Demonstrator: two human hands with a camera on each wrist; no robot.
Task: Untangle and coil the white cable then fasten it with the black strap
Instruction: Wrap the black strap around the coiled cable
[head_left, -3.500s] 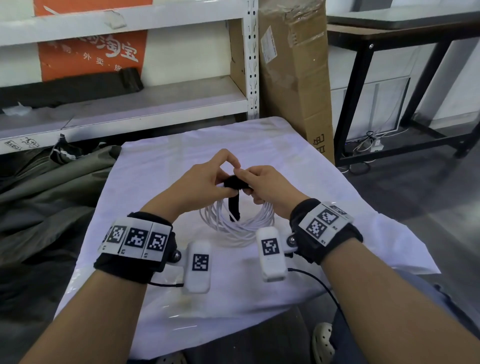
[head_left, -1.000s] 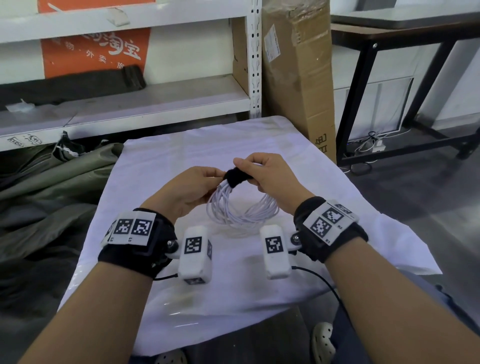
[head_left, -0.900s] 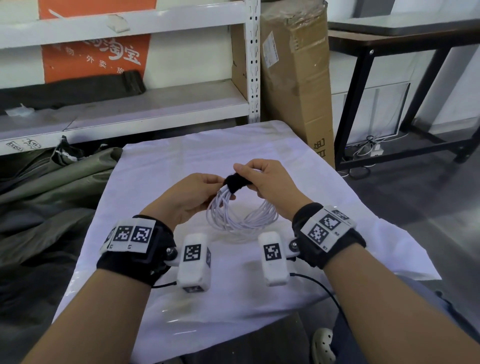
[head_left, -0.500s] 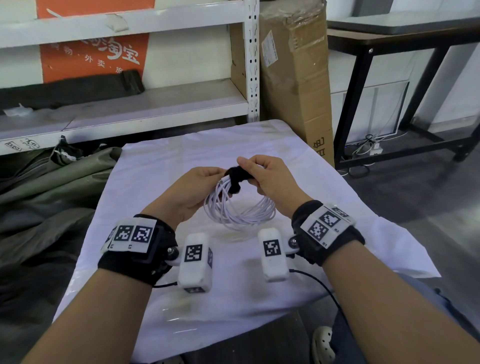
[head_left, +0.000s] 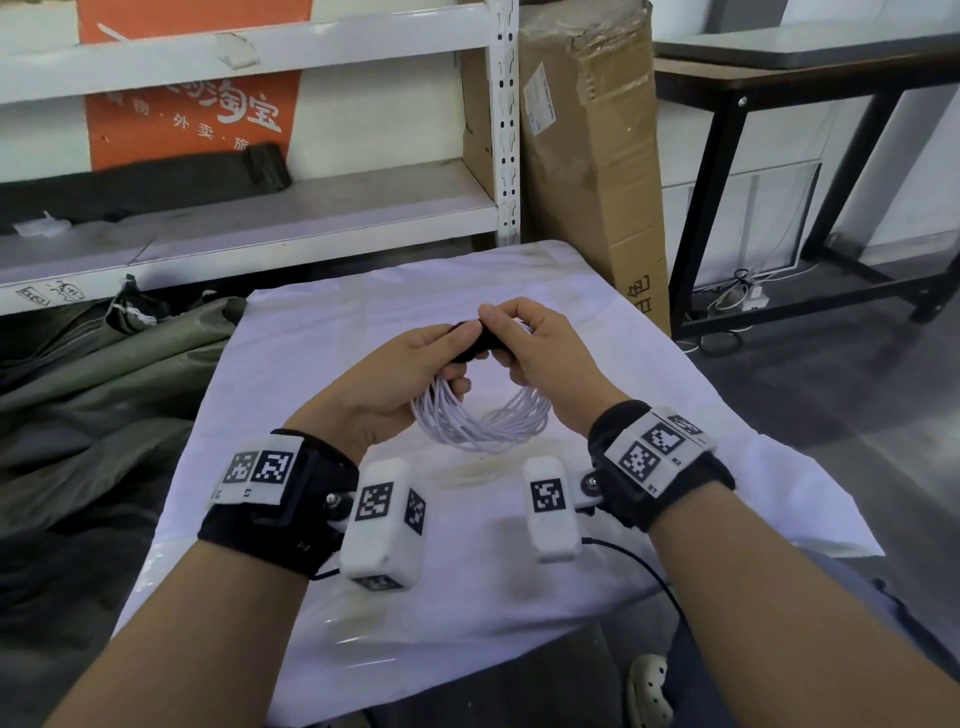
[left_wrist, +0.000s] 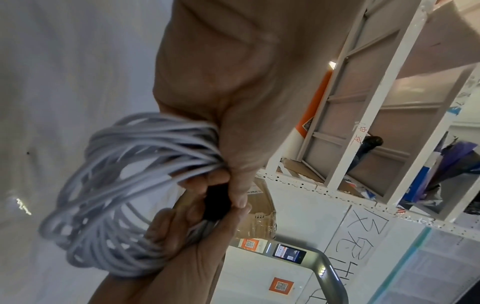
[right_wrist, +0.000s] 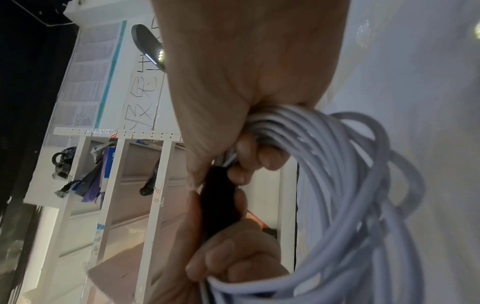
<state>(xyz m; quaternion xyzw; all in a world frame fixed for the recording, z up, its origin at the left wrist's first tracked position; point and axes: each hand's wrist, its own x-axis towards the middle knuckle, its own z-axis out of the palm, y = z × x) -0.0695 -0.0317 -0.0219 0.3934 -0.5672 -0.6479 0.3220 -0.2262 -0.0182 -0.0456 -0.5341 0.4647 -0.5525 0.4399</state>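
smooth white cable (head_left: 480, 423) – round coil, black strap (head_left: 475, 340) (matte)

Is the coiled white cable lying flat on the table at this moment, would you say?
No, both hands hold the cable up by the black strap, above the table.

From the head view I could see only a sliver of the black strap (head_left: 470, 340); my left hand (head_left: 395, 379) and right hand (head_left: 540, 358) covered the rest, so I could not tell whether it was fastened. The top of the white cable (head_left: 483, 423) was buried in both palms. In the wrist views the coils were blurred, and neither cable end showed.
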